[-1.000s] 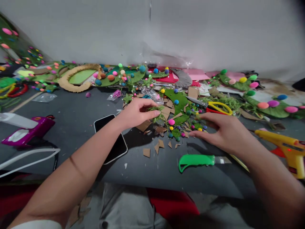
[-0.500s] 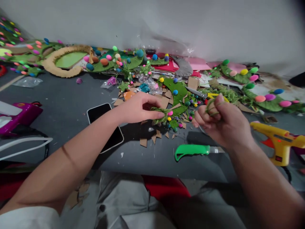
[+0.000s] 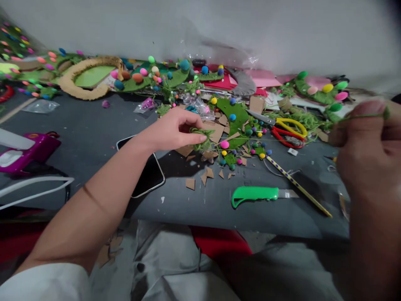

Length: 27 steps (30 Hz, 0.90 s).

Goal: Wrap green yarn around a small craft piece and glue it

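Between the thumb and fingers of my left hand [image 3: 177,131] is a small bundle of green yarn [image 3: 202,140], held above the table's middle. My right hand [image 3: 366,138], blurred, is closed at the far right with a strand of green yarn [image 3: 366,116] across its fingers. A faint line of yarn seems to run between the two hands. Below the bundle lie cardboard scraps [image 3: 190,183]. A curved green felt piece [image 3: 233,113] with coloured pompoms lies just right of my left hand, and a small pompom cluster [image 3: 231,159] sits in front of it.
Near the front edge lie a green utility knife [image 3: 257,195] with its blade out and a dotted pencil [image 3: 297,186]. Scissors [image 3: 290,131] with red and yellow handles lie behind. A phone [image 3: 147,175] is under my left forearm. Decorated wreaths [image 3: 178,79] line the wall.
My right hand has moved far to the right and nearer, drawing the yarn out and uncovering the scissors and pencil. My left hand has shifted slightly left, still holding the bundle.
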Tool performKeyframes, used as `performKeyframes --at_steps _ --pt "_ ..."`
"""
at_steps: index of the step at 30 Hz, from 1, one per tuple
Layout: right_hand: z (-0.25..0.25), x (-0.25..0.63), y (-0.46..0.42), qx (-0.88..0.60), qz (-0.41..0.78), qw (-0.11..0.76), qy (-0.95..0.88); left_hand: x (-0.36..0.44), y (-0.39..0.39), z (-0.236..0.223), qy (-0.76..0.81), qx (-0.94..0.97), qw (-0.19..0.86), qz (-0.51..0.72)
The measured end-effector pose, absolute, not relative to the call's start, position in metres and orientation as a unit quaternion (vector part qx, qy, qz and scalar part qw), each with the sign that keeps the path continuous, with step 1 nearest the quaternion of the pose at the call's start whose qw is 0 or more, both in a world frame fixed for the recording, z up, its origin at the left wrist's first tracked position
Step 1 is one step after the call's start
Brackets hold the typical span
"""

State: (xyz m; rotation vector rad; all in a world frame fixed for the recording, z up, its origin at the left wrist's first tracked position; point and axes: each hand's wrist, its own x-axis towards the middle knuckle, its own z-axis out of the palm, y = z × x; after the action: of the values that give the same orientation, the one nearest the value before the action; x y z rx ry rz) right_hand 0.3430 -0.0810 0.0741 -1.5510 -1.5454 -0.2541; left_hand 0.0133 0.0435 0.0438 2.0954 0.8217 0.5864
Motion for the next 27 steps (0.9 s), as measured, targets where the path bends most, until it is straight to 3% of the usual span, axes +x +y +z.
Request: performKeyframes --at_steps 3,5,7,9,13,16,19,21,25,27 --pt "0.069 0.366 -0.080 -0.632 -0.123 0.327 -0.691 0.010 0.046 0.045 0.320 0.832 0.384 0.239" --pt "0.058 0.372 -0.080 -0.646 -0.021 0.230 -0.728 0.010 0.047 0.044 0.326 0.832 0.376 0.246" --pt "0.046 0.371 -0.078 -0.647 0.091 0.186 -0.734 0.010 0.047 0.043 0.324 0.833 0.375 0.246" --pt "0.037 0.362 -0.074 -0.644 0.140 0.223 -0.718 0.011 0.047 0.042 0.320 0.835 0.374 0.245" --pt "0.040 0.335 -0.063 -0.614 0.164 0.394 -0.663 0.014 0.044 0.040 0.316 0.828 0.385 0.256" --pt "0.054 0.313 -0.061 -0.533 0.346 0.522 -0.569 0.018 0.041 0.038 0.310 0.827 0.405 0.238" --pt "0.061 0.298 -0.067 -0.455 0.508 0.531 -0.503 0.023 0.038 0.037 0.311 0.826 0.416 0.218" --pt "0.059 0.293 -0.072 -0.501 0.439 0.467 -0.581 0.024 0.036 0.038 0.314 0.828 0.415 0.211" --pt "0.050 0.297 -0.078 -0.597 0.153 0.289 -0.733 0.022 0.035 0.042 0.305 0.857 0.375 0.176" --pt "0.046 0.304 -0.077 -0.596 0.084 0.228 -0.765 0.020 0.036 0.043 0.305 0.865 0.363 0.168"
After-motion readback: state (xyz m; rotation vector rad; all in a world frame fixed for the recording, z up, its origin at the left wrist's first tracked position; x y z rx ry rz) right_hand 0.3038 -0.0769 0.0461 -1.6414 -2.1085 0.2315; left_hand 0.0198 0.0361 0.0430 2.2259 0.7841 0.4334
